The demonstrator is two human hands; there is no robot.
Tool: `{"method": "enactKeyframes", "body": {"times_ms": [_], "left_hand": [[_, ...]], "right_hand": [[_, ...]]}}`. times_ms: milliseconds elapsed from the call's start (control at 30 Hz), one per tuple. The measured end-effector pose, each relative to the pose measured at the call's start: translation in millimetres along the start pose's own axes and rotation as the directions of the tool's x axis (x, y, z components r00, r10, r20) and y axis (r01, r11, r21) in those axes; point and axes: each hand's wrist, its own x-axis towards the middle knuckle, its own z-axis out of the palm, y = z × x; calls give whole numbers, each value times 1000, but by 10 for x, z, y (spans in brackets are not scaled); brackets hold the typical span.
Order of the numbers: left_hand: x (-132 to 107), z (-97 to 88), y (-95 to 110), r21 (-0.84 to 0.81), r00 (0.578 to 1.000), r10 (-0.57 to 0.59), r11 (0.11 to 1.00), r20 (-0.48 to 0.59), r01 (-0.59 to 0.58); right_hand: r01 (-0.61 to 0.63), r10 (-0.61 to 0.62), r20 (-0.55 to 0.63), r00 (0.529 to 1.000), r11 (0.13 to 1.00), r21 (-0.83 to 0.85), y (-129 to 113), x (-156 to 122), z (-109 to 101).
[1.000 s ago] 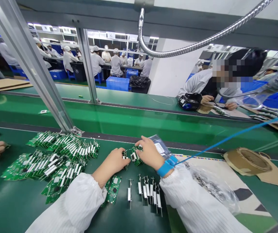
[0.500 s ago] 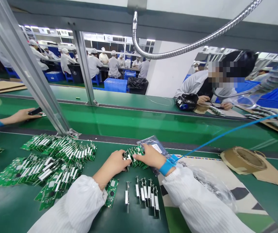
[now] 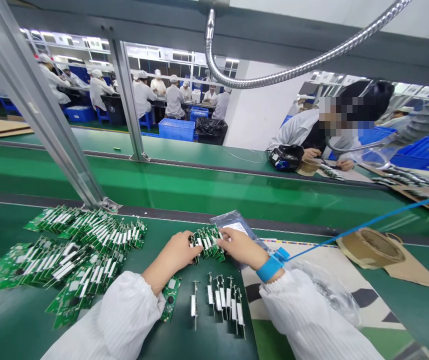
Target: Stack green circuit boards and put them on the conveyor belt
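Note:
A row of green circuit boards [image 3: 207, 243] stands on edge between my two hands, white parts along their near sides. My left hand [image 3: 173, 256] closes on the row's left end, thumb in front and fingers behind. At the right end, the thumb and fingers of my right hand [image 3: 245, 246] pinch the boards; some fingertips are hidden. Nearer to me, a single upright board [image 3: 193, 305] stands beside a short row of several more upright boards [image 3: 224, 300]. Another board [image 3: 171, 299] lies flat beside my left sleeve and is partly covered by it.
Stacked circuit boards [image 3: 98, 232] spread across the left of the green bench. A clear plastic bag [image 3: 338, 285] lies by my right sleeve, with a tape roll [image 3: 372, 248] beyond. A blue wrist-strap cord [image 3: 349, 231] runs rightward. A metal post [image 3: 60, 115] rises at left; a co-worker [image 3: 300, 130] sits opposite.
My right hand has shifted slightly right along the row, uncovering more boards. My left hand stays in place. Another person's hand at the far left has gone out of view.

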Motion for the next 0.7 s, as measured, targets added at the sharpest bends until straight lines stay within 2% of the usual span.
{"method": "enactKeyframes", "body": {"times_ms": [167, 333, 533, 700], "left_hand": [[18, 5, -8, 6, 1000, 3, 1000, 6, -3], [18, 2, -5, -11, 1000, 1, 1000, 15, 0], [20, 7, -21, -56, 1000, -10, 998, 9, 10], [24, -1, -29, -162, 1000, -16, 987, 27, 20]], "right_hand": [[105, -115, 118, 986, 990, 89, 73, -94, 1], [82, -84, 52, 995, 995, 51, 131, -30, 52], [123, -123, -9, 992, 992, 8, 150, -18, 32], [127, -130, -48, 990, 991, -52, 42, -11, 69]]}}
